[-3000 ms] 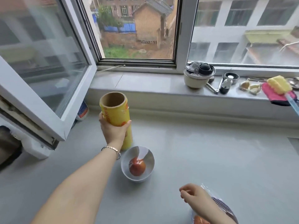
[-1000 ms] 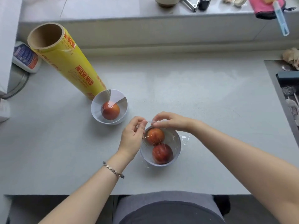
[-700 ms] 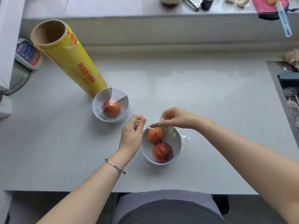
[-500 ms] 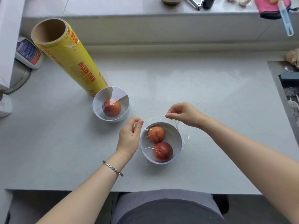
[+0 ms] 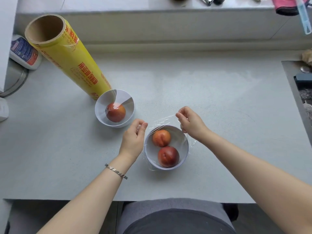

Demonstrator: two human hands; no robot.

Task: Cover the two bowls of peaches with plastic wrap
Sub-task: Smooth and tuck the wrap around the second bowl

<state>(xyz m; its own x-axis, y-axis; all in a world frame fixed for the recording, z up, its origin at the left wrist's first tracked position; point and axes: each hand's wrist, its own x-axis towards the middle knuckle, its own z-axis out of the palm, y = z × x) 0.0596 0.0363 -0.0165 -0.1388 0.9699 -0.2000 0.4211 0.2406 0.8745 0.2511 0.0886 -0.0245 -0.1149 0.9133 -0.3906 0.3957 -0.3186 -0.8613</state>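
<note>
Toward the far left of the counter [image 5: 211, 92], the roll of plastic wrap [image 5: 67, 59] is standing on end just behind the one-peach bowl [image 5: 101, 120]. A sheen is lying across that bowl's mouth, so it is probably sealed already. Moving right, the left hand [image 5: 133, 139] is pinching one corner of a loose sheet of film [image 5: 162, 123] between thumb and forefinger, close beside the far-left rim of the two-peach bowl [image 5: 185, 149]. The film's free edge is running left to right between the hands, crossing just beyond the bowl's far rim and rising toward the right. The right hand [image 5: 190, 124] is gripping the other corner with curled fingers, over the far-right rim and seemingly a little higher than the left hand. The bowl is sitting immediately on the person's side of that stretched edge, with film already draping its near and right sides. Both hands are about equally close to the rim, so the coming move is likely depending on drawing that edge away from the body and down over the far side, with both hands keeping the tension even.
</note>
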